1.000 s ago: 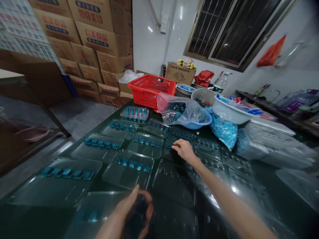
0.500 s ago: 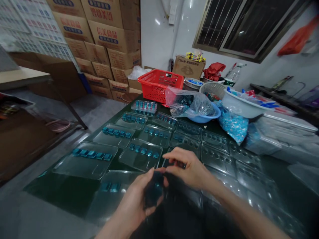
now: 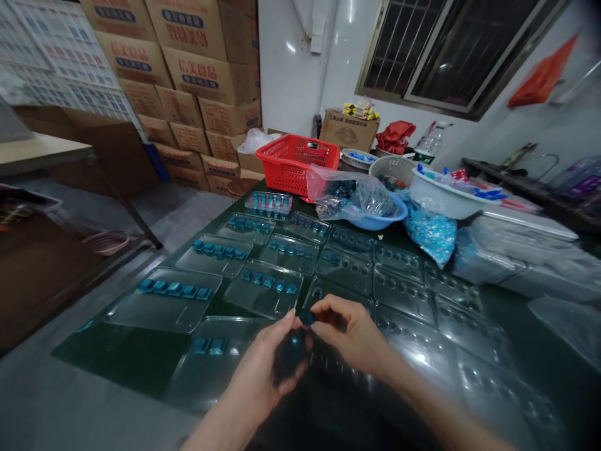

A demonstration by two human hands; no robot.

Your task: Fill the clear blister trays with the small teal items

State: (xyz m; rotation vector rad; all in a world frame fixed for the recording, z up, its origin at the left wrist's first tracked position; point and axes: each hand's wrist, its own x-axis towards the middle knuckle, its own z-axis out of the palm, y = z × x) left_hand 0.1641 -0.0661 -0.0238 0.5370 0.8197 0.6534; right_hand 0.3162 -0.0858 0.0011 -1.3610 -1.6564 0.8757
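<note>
Step in hand, as I judge it: separation of one piece from a handful. My right hand (image 3: 354, 332) pinches a small, dark, squarish piece (image 3: 307, 317) between thumb and forefinger; these fingers are nearly closed, with the piece at the tips. My left hand (image 3: 260, 366) is curled, partly open, around a dark, glossy blue-green bundle (image 3: 288, 358); I cannot tell the number of pieces in it. The left fingertips are at the pinched piece; contact is unclear.

Both hands are above the dark green surface (image 3: 107, 357). To their left, a clear, shallow plastic tray (image 3: 206, 379) bears two blue-green, squarish pieces (image 3: 218, 346). Beyond it, another clear tray (image 3: 154, 313) bears a row of five.

The next move appears to call for a secure pinch, free of the left fingertips.
</note>
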